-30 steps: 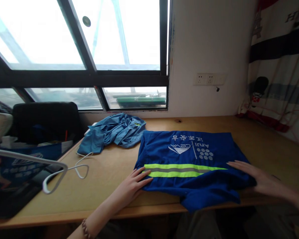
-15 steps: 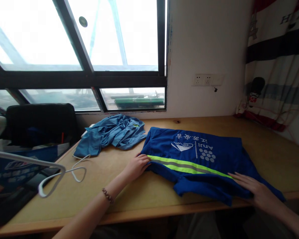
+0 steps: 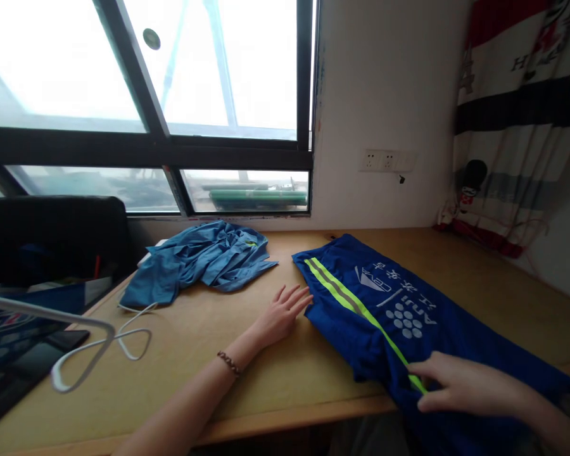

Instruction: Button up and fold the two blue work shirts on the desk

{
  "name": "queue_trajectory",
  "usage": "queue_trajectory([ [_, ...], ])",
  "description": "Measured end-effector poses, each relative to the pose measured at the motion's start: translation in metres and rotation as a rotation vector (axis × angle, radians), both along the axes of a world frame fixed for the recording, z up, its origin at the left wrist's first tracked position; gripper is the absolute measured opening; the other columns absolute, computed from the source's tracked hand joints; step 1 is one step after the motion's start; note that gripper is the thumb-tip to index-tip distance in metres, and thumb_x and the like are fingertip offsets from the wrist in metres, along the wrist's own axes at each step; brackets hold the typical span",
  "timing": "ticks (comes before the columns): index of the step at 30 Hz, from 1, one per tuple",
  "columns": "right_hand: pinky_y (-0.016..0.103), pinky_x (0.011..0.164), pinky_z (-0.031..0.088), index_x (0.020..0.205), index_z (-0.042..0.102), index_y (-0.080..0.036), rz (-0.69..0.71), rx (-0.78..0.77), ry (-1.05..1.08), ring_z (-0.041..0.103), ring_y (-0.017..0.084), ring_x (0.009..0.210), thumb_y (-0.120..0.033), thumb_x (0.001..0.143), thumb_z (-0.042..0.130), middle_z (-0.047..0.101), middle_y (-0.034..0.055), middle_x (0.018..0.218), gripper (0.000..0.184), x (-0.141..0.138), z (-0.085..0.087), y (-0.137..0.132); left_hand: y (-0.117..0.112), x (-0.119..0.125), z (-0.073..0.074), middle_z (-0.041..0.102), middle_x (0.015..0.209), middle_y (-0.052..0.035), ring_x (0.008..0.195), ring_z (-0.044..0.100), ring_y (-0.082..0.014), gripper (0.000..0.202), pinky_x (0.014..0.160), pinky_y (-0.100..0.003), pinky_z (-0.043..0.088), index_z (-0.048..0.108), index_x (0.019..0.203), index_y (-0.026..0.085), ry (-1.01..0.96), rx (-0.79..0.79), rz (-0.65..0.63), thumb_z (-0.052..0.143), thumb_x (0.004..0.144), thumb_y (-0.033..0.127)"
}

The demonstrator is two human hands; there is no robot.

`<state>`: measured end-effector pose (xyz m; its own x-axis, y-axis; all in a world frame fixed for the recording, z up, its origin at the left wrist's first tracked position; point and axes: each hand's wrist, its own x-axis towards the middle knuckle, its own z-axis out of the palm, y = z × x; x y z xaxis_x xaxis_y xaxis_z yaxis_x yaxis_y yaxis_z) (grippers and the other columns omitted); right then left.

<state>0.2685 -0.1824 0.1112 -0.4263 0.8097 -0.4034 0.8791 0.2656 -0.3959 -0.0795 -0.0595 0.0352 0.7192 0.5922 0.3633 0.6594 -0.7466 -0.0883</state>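
A folded dark blue work shirt (image 3: pixel 408 316) with a yellow-green reflective stripe and white logo lies diagonally on the wooden desk (image 3: pixel 228 354), its near end hanging over the front edge. My left hand (image 3: pixel 282 313) rests flat on the desk with fingers spread, fingertips just touching the shirt's left edge. My right hand (image 3: pixel 460 383) lies on the shirt's near end by the stripe, fingers together and slightly curled, thumb underneath along the fabric.
A crumpled lighter blue garment (image 3: pixel 204 259) sits at the back left of the desk. A white clothes hanger (image 3: pixel 90 345) juts in from the left. A black chair (image 3: pixel 52 237) stands left; a wall socket (image 3: pixel 384 160) and a striped curtain (image 3: pixel 517 120) are on the right.
The dark blue shirt has been swung round from lying across the desk to lying diagonally. My left hand let go of its edge and opened flat; my right hand came nearer with the shirt's end.
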Motion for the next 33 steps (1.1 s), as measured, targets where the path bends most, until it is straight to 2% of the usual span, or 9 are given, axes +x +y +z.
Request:
queue_trajectory([
  [2, 0.032, 0.081, 0.044, 0.122, 0.047, -0.027, 0.113, -0.018, 0.141, 0.058, 0.022, 0.09, -0.044, 0.073, 0.053, 0.063, 0.0041, 0.1, 0.052, -0.002, 0.004, 0.028, -0.001, -0.005, -0.001, 0.032, 0.137, -0.0039, 0.127, 0.024, -0.0215, 0.062, 0.104, -0.046, 0.018, 0.026, 0.133, 0.024, -0.015, -0.042, -0.035, 0.039, 0.075, 0.008],
  [3, 0.036, 0.088, 0.04, 0.126, 0.042, -0.028, 0.127, 0.091, 0.164, 0.054, 0.023, 0.099, -0.048, 0.075, 0.051, 0.058, 0.0045, 0.11, 0.056, -0.004, -0.002, 0.043, 0.001, -0.009, -0.002, 0.035, 0.135, -0.0042, 0.126, 0.026, -0.0211, 0.061, 0.103, -0.046, 0.02, 0.027, 0.133, 0.023, -0.033, -0.059, -0.037, 0.039, 0.075, 0.008],
  [5, 0.048, 0.098, 0.025, 0.129, 0.035, -0.032, 0.105, 0.353, 0.127, 0.038, 0.03, 0.116, -0.055, 0.073, 0.049, 0.043, 0.0046, 0.129, 0.062, -0.011, -0.026, 0.069, 0.005, -0.014, -0.004, 0.039, 0.133, -0.0048, 0.124, 0.03, -0.0209, 0.058, 0.102, -0.045, 0.024, 0.029, 0.132, 0.023, -0.078, -0.081, -0.028, 0.037, 0.076, 0.009],
  [7, 0.059, 0.096, 0.015, 0.13, 0.031, -0.037, 0.079, 0.469, 0.034, 0.021, 0.035, 0.124, -0.061, 0.074, 0.043, 0.03, 0.001, 0.138, 0.062, -0.017, -0.056, 0.089, 0.009, -0.018, -0.005, 0.042, 0.13, -0.0052, 0.122, 0.033, -0.0208, 0.055, 0.101, -0.045, 0.026, 0.032, 0.131, 0.023, -0.123, -0.086, -0.017, 0.036, 0.077, 0.009],
  [9, 0.064, 0.093, 0.013, 0.13, 0.026, -0.041, 0.034, 0.514, -0.043, 0.013, 0.037, 0.126, -0.064, 0.075, 0.036, 0.025, -0.0021, 0.14, 0.06, -0.019, -0.081, 0.103, 0.01, -0.021, -0.006, 0.044, 0.128, -0.0055, 0.121, 0.035, -0.0204, 0.052, 0.1, -0.045, 0.028, 0.034, 0.129, 0.023, -0.156, -0.088, -0.017, 0.035, 0.079, 0.009],
  [12, 0.065, 0.091, 0.015, 0.13, 0.024, -0.043, -0.071, 0.567, -0.125, 0.012, 0.038, 0.126, -0.066, 0.075, 0.029, 0.022, -0.0043, 0.141, 0.06, -0.007, -0.1, 0.12, 0.009, -0.023, -0.006, 0.047, 0.126, -0.0055, 0.12, 0.037, -0.0195, 0.049, 0.1, -0.044, 0.029, 0.038, 0.127, 0.023, -0.179, -0.094, -0.022, 0.035, 0.08, 0.01],
  [21, 0.066, 0.086, 0.022, 0.131, 0.024, -0.041, -0.435, 0.561, -0.311, 0.017, 0.041, 0.123, -0.068, 0.075, 0.022, 0.022, -0.0026, 0.141, 0.062, 0.092, -0.115, 0.168, 0.014, -0.025, -0.012, 0.05, 0.122, -0.0057, 0.118, 0.039, -0.0198, 0.038, 0.099, -0.044, 0.03, 0.05, 0.115, 0.022, -0.163, -0.117, -0.033, 0.037, 0.081, 0.012],
  [26, 0.067, 0.085, 0.022, 0.132, 0.024, -0.039, -0.458, 0.561, -0.335, 0.017, 0.041, 0.124, -0.068, 0.075, 0.021, 0.022, -0.0004, 0.141, 0.064, 0.132, -0.12, 0.184, 0.015, -0.024, -0.013, 0.051, 0.121, -0.0061, 0.117, 0.04, -0.0199, 0.034, 0.098, -0.043, 0.031, 0.052, 0.112, 0.022, -0.163, -0.135, -0.038, 0.037, 0.082, 0.014],
  [33, 0.065, 0.088, 0.022, 0.131, 0.026, -0.037, -0.427, 0.555, -0.326, 0.016, 0.038, 0.125, -0.069, 0.074, 0.022, 0.023, -0.0004, 0.141, 0.066, 0.159, -0.124, 0.203, 0.015, -0.024, -0.009, 0.053, 0.117, -0.0059, 0.115, 0.041, -0.0188, 0.032, 0.099, -0.041, 0.031, 0.054, 0.107, 0.022, -0.175, -0.179, -0.034, 0.039, 0.08, 0.013],
])
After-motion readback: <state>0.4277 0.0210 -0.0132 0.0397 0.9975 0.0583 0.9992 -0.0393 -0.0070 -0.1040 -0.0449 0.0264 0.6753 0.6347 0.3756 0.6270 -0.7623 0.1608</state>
